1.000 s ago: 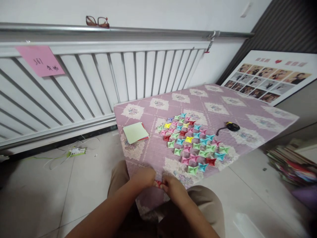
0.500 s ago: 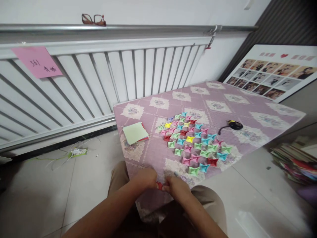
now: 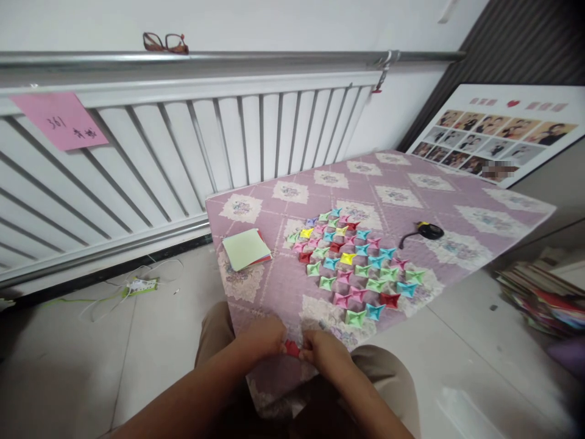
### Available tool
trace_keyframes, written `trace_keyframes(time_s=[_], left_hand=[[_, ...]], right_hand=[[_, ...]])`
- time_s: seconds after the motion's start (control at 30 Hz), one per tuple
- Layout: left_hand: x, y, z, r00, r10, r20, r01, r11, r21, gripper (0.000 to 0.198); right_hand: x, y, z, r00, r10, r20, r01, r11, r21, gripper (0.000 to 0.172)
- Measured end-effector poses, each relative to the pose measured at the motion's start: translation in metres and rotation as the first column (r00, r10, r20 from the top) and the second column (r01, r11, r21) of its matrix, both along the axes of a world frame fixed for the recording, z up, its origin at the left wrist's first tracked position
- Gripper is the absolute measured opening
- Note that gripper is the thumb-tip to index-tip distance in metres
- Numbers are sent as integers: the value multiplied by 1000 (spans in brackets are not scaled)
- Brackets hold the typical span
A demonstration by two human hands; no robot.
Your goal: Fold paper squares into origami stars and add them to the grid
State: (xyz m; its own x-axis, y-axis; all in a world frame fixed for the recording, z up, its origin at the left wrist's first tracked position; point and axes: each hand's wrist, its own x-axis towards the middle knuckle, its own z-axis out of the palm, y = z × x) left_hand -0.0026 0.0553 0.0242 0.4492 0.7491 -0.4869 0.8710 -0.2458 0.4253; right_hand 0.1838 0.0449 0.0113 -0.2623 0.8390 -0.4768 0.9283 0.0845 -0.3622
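Note:
My left hand (image 3: pixel 262 338) and my right hand (image 3: pixel 323 349) meet at the near edge of a table with a pink patterned cloth (image 3: pixel 292 280). Both pinch a small piece of red paper (image 3: pixel 292 349) between their fingertips. Beyond them on the cloth lie several folded paper pieces (image 3: pixel 354 262) in pink, green, blue, yellow and red, set close together in rows. A small stack of paper squares (image 3: pixel 247 249), pale green on top, rests to the left of them.
A black and yellow object with a cord (image 3: pixel 427 231) lies on the cloth to the right. A white radiator (image 3: pixel 183 152) with a pink note (image 3: pixel 59 120) stands behind, eyeglasses (image 3: pixel 165 42) on the pipe above. A photo board (image 3: pixel 498 134) leans at right. Stacked books (image 3: pixel 539 292) and a cabled power strip (image 3: pixel 139 285) lie on the floor.
The hands have kept working the red paper at the table's edge, with only small finger shifts. The view has moved slightly.

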Motion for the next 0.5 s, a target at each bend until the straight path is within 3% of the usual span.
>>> trace_keyframes(time_s=[0.17,0.3,0.5], left_hand=[[2,-3,8,996,-34,-77,36,999,32,22],[2,-3,12,994,-47,-97,51,998,30,23],[3,-3,12,992,-31,-120,32,999,10,25]], right_hand=[[-1,5,6,999,21,27,-21,1000,-10,11],[-7,4,11,997,22,67,-22,1000,6,24],[-18,-1,5,994,-14,111,10,999,34,28]])
